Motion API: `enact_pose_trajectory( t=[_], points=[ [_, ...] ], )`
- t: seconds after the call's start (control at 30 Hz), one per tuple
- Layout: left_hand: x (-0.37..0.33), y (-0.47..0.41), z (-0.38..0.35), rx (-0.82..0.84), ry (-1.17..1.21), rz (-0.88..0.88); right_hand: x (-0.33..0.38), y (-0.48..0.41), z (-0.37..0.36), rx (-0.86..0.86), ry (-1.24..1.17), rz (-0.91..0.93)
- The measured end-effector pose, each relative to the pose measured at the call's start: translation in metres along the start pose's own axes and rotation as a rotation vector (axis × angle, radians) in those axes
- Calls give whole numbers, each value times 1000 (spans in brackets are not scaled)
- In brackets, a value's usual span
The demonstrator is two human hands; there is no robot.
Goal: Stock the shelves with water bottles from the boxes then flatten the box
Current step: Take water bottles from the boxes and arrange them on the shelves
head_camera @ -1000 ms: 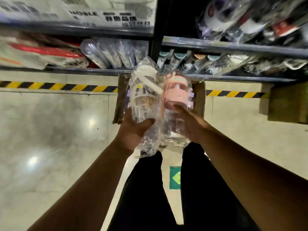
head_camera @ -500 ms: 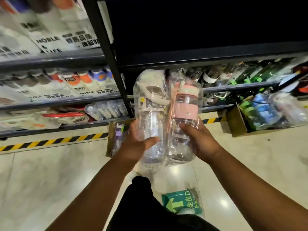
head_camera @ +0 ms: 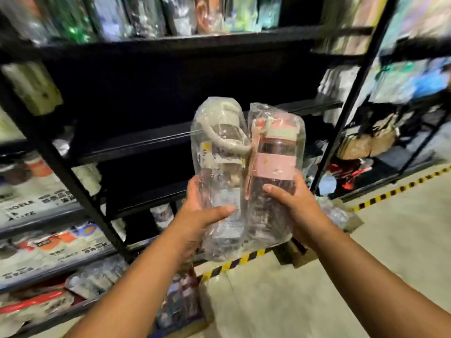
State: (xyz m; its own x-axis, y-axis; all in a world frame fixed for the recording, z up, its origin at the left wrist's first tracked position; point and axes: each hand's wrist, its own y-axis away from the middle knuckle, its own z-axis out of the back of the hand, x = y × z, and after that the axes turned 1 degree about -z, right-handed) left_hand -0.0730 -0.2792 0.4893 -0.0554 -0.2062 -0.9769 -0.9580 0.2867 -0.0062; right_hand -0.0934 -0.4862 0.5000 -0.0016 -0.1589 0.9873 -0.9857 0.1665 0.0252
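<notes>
Before the dark shelves [head_camera: 151,140], both hands [head_camera: 246,213] raise wrapped bottles [head_camera: 246,172] upright.

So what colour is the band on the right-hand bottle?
Pink, on the clear plastic-wrapped bottle; head view.

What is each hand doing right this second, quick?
Left hand: closed around the clear plastic-wrapped water bottle with a white lid and strap.
Right hand: closed around the clear plastic-wrapped water bottle with a pink band and lid.

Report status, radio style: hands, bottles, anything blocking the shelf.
Left hand gripping white-capped bottle. Right hand gripping pink bottle. Both wrapped, upright, side by side before dark shelf. Nothing visibly blocking it.
</notes>
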Motion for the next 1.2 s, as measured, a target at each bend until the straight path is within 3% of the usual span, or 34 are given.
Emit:
enact_pose_trajectory(
  t=[0.5, 0.8, 1.2],
  points=[
    [-134, -218, -127, 175, 79, -410, 198, -173, 95, -4, 34, 393],
    [-173, -339, -148, 96, 82, -486, 247, -289, 121, -30, 74, 508],
    [-214, -435, -155, -127, -142, -669, 323, -471, 150, -31, 42, 654]
  ],
)
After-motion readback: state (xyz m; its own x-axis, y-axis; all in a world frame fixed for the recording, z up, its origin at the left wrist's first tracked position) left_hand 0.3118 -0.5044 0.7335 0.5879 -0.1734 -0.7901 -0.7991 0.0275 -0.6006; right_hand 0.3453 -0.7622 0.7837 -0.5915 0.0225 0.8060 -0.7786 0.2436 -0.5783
